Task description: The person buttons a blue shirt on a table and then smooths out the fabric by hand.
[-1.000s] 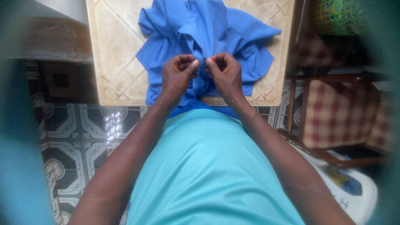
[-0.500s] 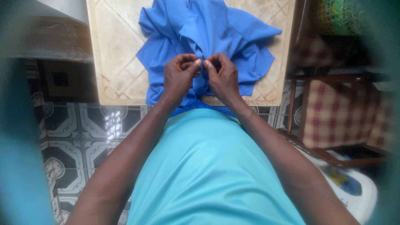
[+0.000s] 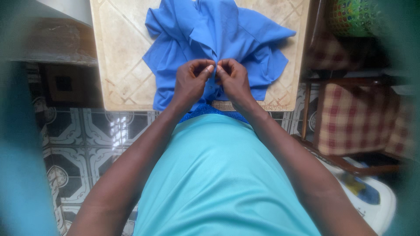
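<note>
A crumpled blue shirt (image 3: 227,39) lies on a small cream table (image 3: 118,57) with a diamond pattern, its lower edge hanging over the near side. My left hand (image 3: 192,81) and my right hand (image 3: 234,78) meet at the middle of the shirt's front. Both pinch the blue fabric between thumb and fingertips, knuckles nearly touching. What sits between the fingertips is hidden. My forearms reach forward over my turquoise top (image 3: 218,175).
A wooden chair with a red and cream checked cushion (image 3: 354,118) stands to the right of the table. A green basket (image 3: 354,15) sits at the top right. Patterned floor tiles (image 3: 87,135) lie to the left, and a white object (image 3: 372,201) rests at the lower right.
My two hands have closed in on each other along the shirt's front, from a small gap to nearly touching. The shirt has barely shifted.
</note>
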